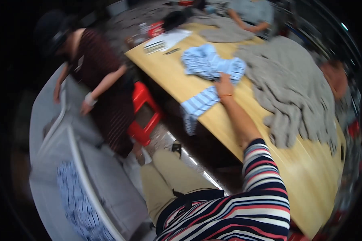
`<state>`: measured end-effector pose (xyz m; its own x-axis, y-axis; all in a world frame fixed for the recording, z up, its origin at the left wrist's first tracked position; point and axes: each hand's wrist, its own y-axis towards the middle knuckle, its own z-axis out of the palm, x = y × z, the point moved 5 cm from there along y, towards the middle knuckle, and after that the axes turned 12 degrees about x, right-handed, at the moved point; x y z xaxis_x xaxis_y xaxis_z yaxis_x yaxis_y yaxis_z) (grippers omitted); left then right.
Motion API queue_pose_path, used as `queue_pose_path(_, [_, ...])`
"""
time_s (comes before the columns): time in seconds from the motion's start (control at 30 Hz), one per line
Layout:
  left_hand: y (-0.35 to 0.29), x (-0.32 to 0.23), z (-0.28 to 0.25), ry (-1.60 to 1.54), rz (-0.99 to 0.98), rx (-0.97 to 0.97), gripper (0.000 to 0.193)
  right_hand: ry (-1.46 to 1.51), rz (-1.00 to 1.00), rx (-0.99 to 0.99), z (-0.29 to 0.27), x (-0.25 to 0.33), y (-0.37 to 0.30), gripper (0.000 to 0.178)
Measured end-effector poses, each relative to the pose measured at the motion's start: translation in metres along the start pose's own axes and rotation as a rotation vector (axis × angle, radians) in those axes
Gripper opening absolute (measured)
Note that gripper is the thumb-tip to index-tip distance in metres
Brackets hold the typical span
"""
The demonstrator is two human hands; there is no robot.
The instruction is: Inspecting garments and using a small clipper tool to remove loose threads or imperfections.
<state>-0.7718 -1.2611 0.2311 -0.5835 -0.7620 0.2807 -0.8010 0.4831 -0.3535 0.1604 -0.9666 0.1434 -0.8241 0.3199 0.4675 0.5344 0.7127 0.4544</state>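
Has right hand (225,85) on blue striped cloth (205,62), on wooden table (163,70) beside grey fabric (291,84), partly draped over table edge; too blurred, can't tell if gripping. Can't see left hand.

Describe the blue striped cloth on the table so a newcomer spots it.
On the wooden table, left of the grey cloth heap, the blue striped cloth lies under the right hand. One end hangs over the edge. Unlike the plain heap, it's striped.
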Motion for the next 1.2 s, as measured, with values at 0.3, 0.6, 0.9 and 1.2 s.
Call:
queue_pose_path(0.3, [-0.019, -0.097, -0.044, -0.273, 0.485, -0.126, 0.057, -0.178, 0.154, 0.065, -0.012, 0.002, -0.006, 0.053])
queue_pose_path(0.6, [0.007, -0.138, -0.036, -0.132, 0.742, -0.112, 0.048, -0.18, 0.137, 0.07, -0.013, 0.026, -0.006, 0.052])
queue_pose_path(0.9, [0.024, -0.153, -0.032, -0.086, 0.737, -0.069, 0.049, -0.197, 0.219, 0.098, -0.016, 0.026, -0.006, 0.052])
queue_pose_path(1.2, [0.037, -0.154, -0.015, -0.266, 0.781, -0.04, 0.037, -0.228, 0.16, 0.076, -0.011, 0.003, -0.003, 0.053])
